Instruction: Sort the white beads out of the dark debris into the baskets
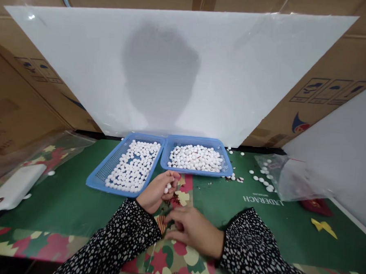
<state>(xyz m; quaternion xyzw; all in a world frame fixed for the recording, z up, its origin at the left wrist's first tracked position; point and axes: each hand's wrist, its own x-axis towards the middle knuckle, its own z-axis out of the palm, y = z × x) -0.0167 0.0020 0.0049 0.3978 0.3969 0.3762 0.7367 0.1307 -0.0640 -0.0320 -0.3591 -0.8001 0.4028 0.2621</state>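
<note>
Several small white balls (167, 188) sit in the curled fingers of my left hand (158, 189), which is over the table in front of the two baskets. My right hand (193, 230) is lower and nearer me, palm down, with thumb and fingers bent and apart; I see nothing in it. Dark reddish crumbs (175, 200) lie on the table between the hands. Beside my left wrist stands a blue basket (98, 177) with a loose layer of white balls. A second blue basket (196, 173), behind my left hand, holds a thicker heap of white balls with dark bits among them.
Loose white balls (261, 180) lie on the green mat (228, 213) at the right, near a clear plastic bag (300, 180) and a yellow scrap (324, 227). A white device (14, 187) lies at the left. A white board (235, 74) leans against cardboard behind the baskets.
</note>
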